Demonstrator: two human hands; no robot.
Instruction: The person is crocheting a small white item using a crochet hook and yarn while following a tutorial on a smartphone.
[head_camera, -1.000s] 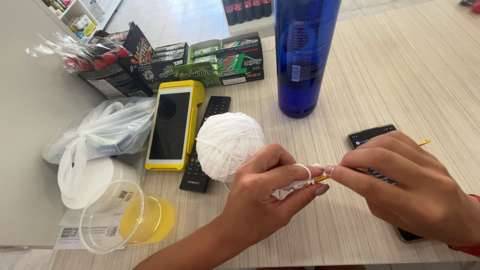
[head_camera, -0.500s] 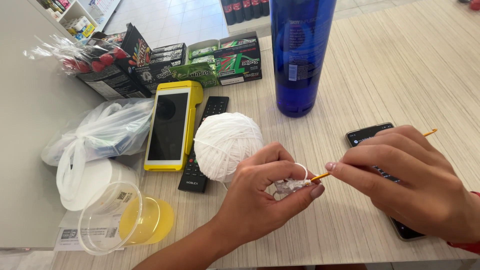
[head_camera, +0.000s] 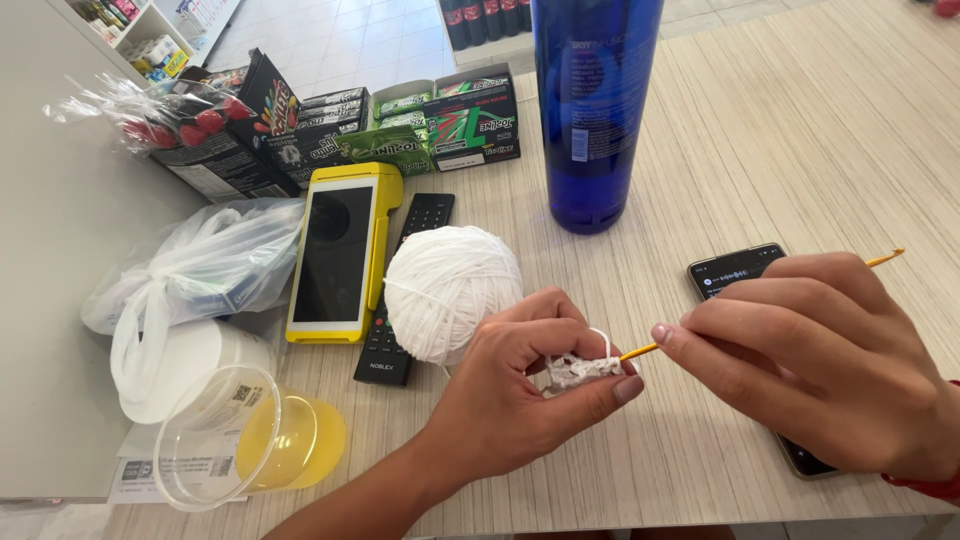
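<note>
White yarn, soft and light, sits bunched as a small crochet piece (head_camera: 582, 368) near the surface's front edge, the left hand (head_camera: 520, 395) with its grip pinched on it. The right hand (head_camera: 820, 365) closes its grip on the thin, stiff yellow hook (head_camera: 640, 351), best held mid-shaft. The yarn ball (head_camera: 450, 290) rests just behind.

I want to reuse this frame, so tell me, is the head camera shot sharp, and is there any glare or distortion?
Head view: bright, even light, soft shadows; left hand, right hand and white yarn ball are sharp; a pale reflection on the yellow terminal; the blue bottle leans from wide-angle distortion.
</note>
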